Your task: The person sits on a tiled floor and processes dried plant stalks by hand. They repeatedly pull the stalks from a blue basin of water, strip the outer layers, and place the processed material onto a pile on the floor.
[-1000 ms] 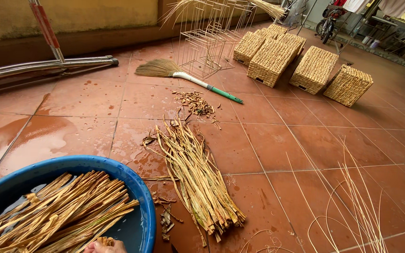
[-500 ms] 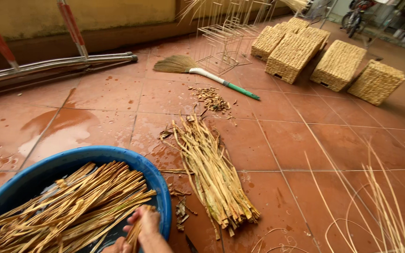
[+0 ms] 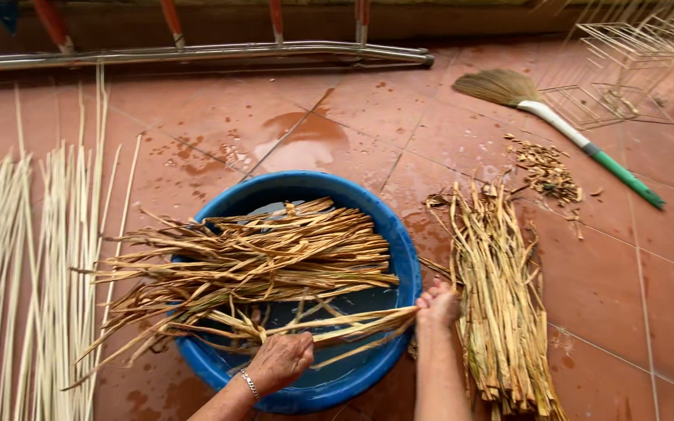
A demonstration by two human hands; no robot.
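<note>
- Half a second ago only one hand showed at the bottom edge; now both hands reach over the blue basin [image 3: 399, 242], and the view has swung left, bringing pale thin sticks [image 3: 33, 257] on the floor into sight.
- The left hand [image 3: 281, 360] is closed around a small bundle of wet straw strips [image 3: 337, 323] above the basin's near rim.
- The right hand [image 3: 438, 302] grips the same bundle's other end at the right rim.
- More soaked strips [image 3: 251, 257] lie across the basin.
- A dry straw pile [image 3: 501, 296] lies on the tiles just right of the right hand.
- A broom [image 3: 555, 117] lies farther back.
</note>
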